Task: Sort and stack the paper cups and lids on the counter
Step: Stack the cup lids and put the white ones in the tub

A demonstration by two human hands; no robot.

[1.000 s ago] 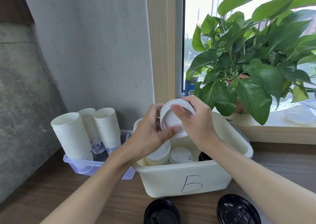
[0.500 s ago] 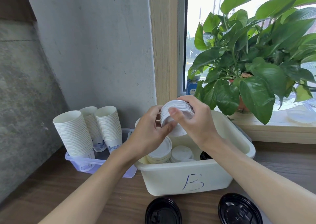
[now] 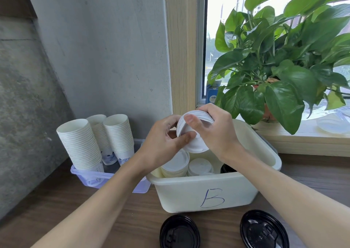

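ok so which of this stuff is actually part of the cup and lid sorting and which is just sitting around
Part of the job:
- stack of white lids, held by left hand and right hand
- bin marked B with white lid stacks
- paper cup stacks in clear tray
- black lids on the counter

Just lying about:
- potted plant
- blue box on the sill

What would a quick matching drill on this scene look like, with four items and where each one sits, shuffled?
Items:
1. stack of white lids
2. paper cup stacks
3. black lids
4. potted plant

Places:
A. on the windowsill
B. standing in the clear tray at the left
C. flat on the counter in front of the tub marked B
D. held in both hands above the tub, left hand and right hand

Pairs: 1-D, 2-B, 3-C, 4-A
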